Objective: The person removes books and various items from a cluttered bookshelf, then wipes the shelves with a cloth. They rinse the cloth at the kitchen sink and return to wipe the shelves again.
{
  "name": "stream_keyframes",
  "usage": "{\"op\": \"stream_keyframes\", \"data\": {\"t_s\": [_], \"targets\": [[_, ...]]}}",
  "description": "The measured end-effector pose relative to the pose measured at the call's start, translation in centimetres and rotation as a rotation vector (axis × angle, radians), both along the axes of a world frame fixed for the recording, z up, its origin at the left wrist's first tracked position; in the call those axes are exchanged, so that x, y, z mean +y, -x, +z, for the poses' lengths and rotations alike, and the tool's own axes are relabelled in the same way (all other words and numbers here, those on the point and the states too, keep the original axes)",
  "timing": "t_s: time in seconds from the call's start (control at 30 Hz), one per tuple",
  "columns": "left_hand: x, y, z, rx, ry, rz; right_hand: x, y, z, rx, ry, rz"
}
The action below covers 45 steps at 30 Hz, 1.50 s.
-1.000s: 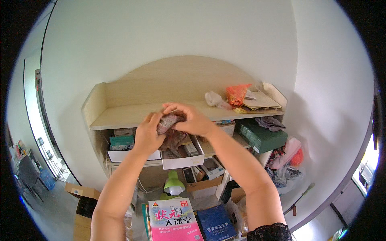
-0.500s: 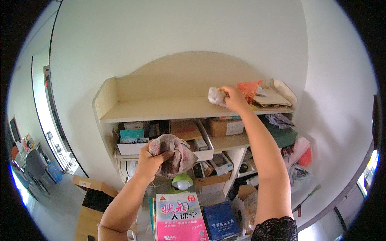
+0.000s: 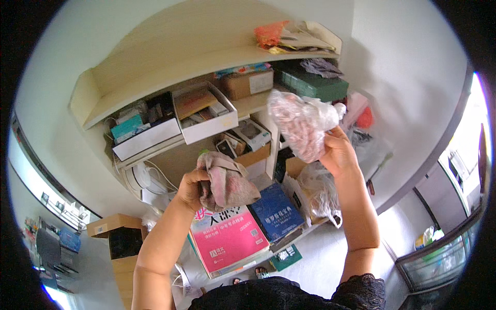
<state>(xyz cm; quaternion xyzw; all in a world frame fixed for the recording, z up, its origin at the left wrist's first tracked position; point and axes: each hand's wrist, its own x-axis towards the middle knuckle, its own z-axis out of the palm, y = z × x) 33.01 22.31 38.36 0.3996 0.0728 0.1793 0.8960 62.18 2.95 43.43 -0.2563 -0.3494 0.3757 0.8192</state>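
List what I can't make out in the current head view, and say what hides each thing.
- Pink book: upper part hidden by the grey-pink cloth.
- Left hand: some fingers hidden by that cloth.
- Clear plastic bag in the right hand: pinkish contents unidentifiable through the crinkled, shiny film.
- Footwear: mostly hidden by the black clothing.
- Left forearm: cut off by the lower edge.

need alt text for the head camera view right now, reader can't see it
A person's left-hand grip holds a crumpled greyish-pink cloth, and the right-hand grip holds a clear plastic bag, pinkish inside. Below are a pink book and a blue book; beyond them, pale shelves hold boxes.
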Motion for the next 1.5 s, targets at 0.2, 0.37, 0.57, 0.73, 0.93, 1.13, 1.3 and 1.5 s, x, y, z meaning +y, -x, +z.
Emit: {"op": "stream_keyframes", "data": {"t_s": [0.2,0.37,0.57,0.73,0.93,1.13,1.3,1.5], "targets": [[-2.5,-0.6,-1.1,0.107,0.125,0.093,-5.1,-1.5,-7.2,0.129,0.244,-0.155],[-3.6,0.2,-3.6,0.056,0.15,0.115,-4.5,1.1,-17.5,-0.207,0.526,-0.297],[-5.2,-0.9,-3.2,0.133,0.201,0.228,-3.3,6.2,-29.9,-1.217,0.798,-0.469],[-5.5,-1.5,-2.5,0.167,0.202,0.29,-0.6,6.5,-15.6,-1.179,0.389,-0.64],[-6.9,-5.3,4.5,0.121,-0.189,0.419,3.5,9.4,0.1,-1.342,-0.041,-0.355],[-1.9,-6.9,12.8,-0.13,-0.607,0.582,11.9,5.4,7.9,-1.388,-0.354,-0.734],[5.0,-7.7,19.0,0.168,-1.814,1.239,21.4,-2.0,18.4,-1.343,-0.342,-1.002],[11.5,-5.7,16.7,0.726,-1.98,1.554,30.5,-5.0,16.6,-1.896,0.477,-0.767]]}}
